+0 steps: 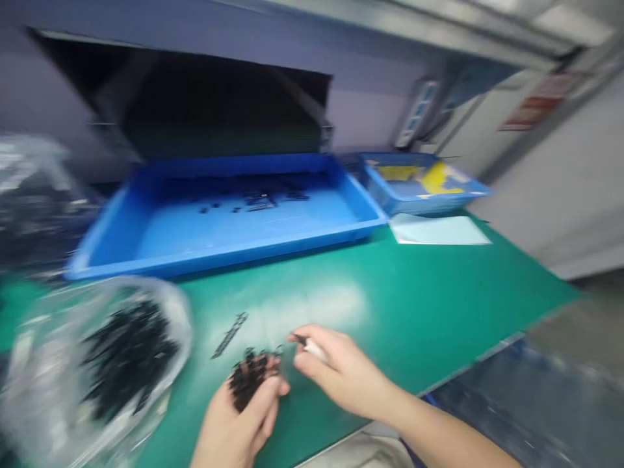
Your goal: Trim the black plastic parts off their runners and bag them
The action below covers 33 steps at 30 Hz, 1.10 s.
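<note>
A bunch of small black plastic parts (249,382) is gathered in my left hand (244,416), with the thumb pressed against it. My right hand (336,367), just to its right, pinches a small white object with a dark tip (316,350); blur hides its exact kind. The two hands are apart, both low over the green table. One thin black strip-like part (230,335) lies on the table beyond my left hand. On the left, a clear plastic bag (178,318) stands open around a pile of similar black parts (131,357).
Across the back sits a large blue tray (229,250) with several black pieces (263,201) in it. A smaller blue basket (409,207) holding yellow items stands right of it, behind a pale sheet (441,230). More clear plastic (39,195) is at far left. The green table (429,286) ends at right.
</note>
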Each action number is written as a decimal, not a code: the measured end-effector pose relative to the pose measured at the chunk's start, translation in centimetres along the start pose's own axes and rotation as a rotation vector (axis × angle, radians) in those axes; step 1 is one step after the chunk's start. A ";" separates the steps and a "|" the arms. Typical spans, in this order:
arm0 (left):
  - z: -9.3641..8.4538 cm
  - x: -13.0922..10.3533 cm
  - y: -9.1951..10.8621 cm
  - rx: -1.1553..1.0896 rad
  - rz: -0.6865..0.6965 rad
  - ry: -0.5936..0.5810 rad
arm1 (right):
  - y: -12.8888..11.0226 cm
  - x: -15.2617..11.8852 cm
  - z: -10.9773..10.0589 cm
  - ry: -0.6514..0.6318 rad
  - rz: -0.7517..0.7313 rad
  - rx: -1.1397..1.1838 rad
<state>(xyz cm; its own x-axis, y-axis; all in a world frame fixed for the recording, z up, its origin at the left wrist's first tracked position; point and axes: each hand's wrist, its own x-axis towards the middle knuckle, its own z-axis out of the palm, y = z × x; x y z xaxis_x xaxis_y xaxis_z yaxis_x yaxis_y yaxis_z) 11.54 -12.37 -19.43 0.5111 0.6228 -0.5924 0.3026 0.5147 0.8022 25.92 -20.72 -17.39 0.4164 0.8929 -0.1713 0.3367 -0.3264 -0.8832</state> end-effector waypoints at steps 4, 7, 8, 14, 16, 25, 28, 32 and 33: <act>0.3 0.4 1.3 -0.085 -0.055 -0.064 | 0.6 -0.4 0.2 -0.142 -0.100 -0.147; 0.2 0.8 1.1 -0.106 -0.039 -0.108 | 0.3 -0.7 0.8 -0.149 -0.190 -0.278; 0.1 0.8 1.0 -0.107 -0.040 -0.126 | 0.2 -0.8 0.9 -0.144 -0.224 -0.316; 0.1 0.4 1.7 -0.053 -0.009 -0.078 | 0.2 -0.4 1.3 -0.060 -0.364 -0.456; 0.2 0.3 1.9 -0.033 -0.006 -0.061 | 0.2 -0.4 1.3 -0.027 -0.387 -0.484; 0.2 0.2 2.0 -0.034 -0.033 -0.018 | 0.0 -0.7 1.9 0.022 -0.396 -0.504; 0.1 0.2 1.9 -0.060 -0.036 -0.019 | 0.0 -0.8 2.2 0.032 -0.397 -0.484; 0.0 0.1 2.0 -0.054 -0.021 -0.028 | 0.2 -0.9 2.4 0.021 -0.391 -0.446; 0.0 0.1 2.0 -0.049 -0.016 -0.031 | 0.2 -0.9 2.4 0.017 -0.387 -0.437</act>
<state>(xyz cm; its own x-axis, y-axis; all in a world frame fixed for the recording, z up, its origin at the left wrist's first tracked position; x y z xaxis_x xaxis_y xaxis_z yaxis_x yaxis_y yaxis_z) 12.20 -11.30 -17.83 0.5310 0.5963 -0.6021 0.2718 0.5531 0.7875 23.60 -20.88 -18.45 0.2063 0.9686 0.1385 0.7828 -0.0784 -0.6173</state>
